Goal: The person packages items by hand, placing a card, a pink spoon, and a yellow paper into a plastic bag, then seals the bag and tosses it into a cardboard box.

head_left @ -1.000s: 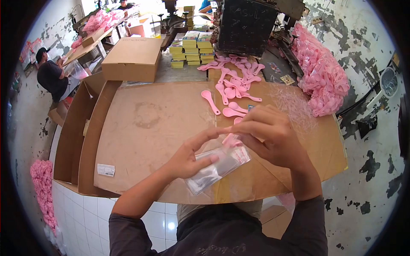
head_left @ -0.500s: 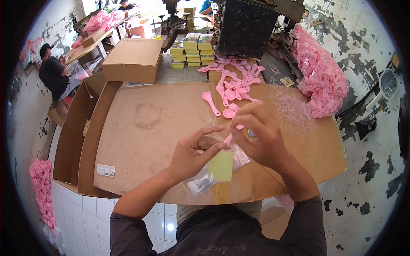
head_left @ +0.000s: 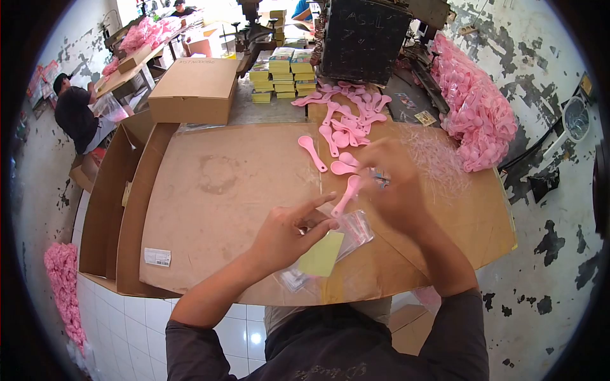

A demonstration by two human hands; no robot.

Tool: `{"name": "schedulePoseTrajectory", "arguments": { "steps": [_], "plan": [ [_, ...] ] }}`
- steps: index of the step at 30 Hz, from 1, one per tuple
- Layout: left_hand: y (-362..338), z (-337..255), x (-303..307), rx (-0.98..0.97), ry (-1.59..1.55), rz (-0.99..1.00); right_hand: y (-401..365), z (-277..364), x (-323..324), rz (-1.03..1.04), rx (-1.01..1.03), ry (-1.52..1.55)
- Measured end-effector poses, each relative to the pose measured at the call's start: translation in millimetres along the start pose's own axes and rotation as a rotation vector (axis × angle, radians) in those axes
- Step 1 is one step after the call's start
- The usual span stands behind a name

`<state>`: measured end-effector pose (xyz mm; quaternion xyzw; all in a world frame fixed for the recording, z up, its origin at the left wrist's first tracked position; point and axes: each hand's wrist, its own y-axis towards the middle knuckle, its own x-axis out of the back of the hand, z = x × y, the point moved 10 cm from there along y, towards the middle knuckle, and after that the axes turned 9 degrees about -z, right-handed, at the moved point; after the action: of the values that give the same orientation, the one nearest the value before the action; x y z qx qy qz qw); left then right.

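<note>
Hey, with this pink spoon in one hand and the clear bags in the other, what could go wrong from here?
1. The right hand is motion-blurred and grips the pink spoon by one end, so a quick move might flick it loose.
2. The left hand holds the clear bags and a yellow card near the front edge of the cardboard sheet, so they could slide off.
3. The loose spoons lie close by, and a sweep may scatter them.

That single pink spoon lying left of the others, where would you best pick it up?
Probably by its thin handle, from above: the spoon lies flat on the cardboard, bowl at the far end, handle end nearer, with bare space round it.
</note>
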<state>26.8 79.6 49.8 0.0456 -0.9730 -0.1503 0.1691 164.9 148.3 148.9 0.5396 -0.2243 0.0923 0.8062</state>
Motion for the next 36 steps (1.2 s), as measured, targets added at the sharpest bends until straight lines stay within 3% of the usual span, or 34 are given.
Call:
{"name": "schedulePoseTrajectory", "arguments": {
  "steps": [2, 4, 6, 8, 9, 12, 15, 17, 19, 22, 25, 31, 36],
  "plan": [
    [0, 7, 2, 0.089, -0.134, 0.002, -9, -56, 17, 0.241, -0.44, 0.391],
    [0, 14, 4, 0.154, -0.295, -0.034, -41, -94, 50, 0.498, -0.73, 0.854],
    [2, 16, 6, 0.174, -0.33, -0.049, -58, -142, 91, 0.428, -0.716, 1.163],
    [2, 17, 6, 0.188, -0.365, -0.058, -102, -243, 131, 0.248, -0.584, 0.113],
    [2, 16, 5, 0.19, -0.382, -0.061, -98, -246, 149, 0.144, -0.476, -0.401],
    [3, 17, 1, 0.204, -0.407, -0.067, -86, -191, 156, -0.009, -0.054, -0.919],
    [5, 25, -4, 0.205, -0.424, -0.099, -65, -143, 111, -0.011, -0.374, -0.406],
    [5, 35, -9, 0.213, -0.416, -0.104, -85, -118, 41, 0.292, -0.667, 0.01],
    [3, 42, -12, 0.235, -0.388, -0.096, -76, -43, -14, 0.404, -0.521, 0.496],
    [3, 45, -11, 0.248, -0.371, -0.099, -93, -25, -55, 0.465, -0.655, 0.666],
    [7, 37, -9, 0.176, -0.58, -0.046, -97, -43, -66, 0.435, -0.822, 0.8],
    [5, 56, -11, 0.295, -0.481, -0.027, -99, -58, -64, 0.384, -0.881, 0.855],
    [6, 52, -5, 0.153, -0.331, -0.06, -106, -71, -64, 0.367, -0.914, 0.906]
  ]
}}
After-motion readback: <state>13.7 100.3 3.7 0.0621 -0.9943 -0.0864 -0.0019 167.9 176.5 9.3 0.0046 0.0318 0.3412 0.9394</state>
